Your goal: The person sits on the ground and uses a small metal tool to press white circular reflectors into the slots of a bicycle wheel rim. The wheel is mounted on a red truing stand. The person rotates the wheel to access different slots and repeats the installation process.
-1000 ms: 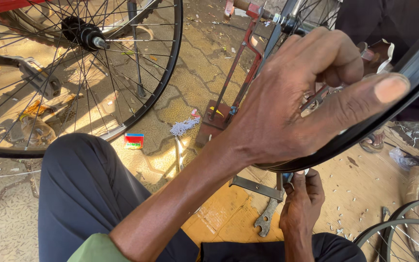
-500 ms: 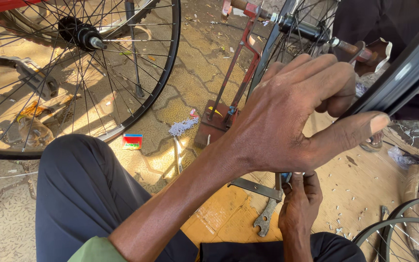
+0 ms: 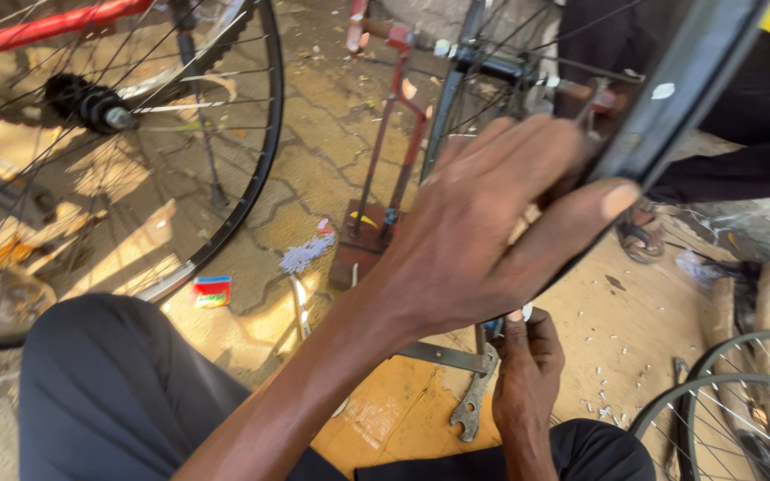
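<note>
I am looking down past my knees at a paved, sunlit patch of ground. My left hand [image 3: 492, 232] is raised close to my face, fingers curled and thumb pressed around a dark bicycle wheel rim [image 3: 679, 85] that slants up toward the top right; my grip is closed on it. Lower down, between my legs, my right hand [image 3: 526, 379] is drawn into a narrow pinch around something small, too hidden by my fingers to name. Just beside that hand a flat metal spanner [image 3: 472, 411] lies on the orange-stained ground. Behind my raised hand stands a red metal stand [image 3: 385, 169]. To the left is a spoked bicycle wheel [image 3: 126, 151] under a red frame, and two bare rims [image 3: 733, 410] lean at the lower right.
</note>
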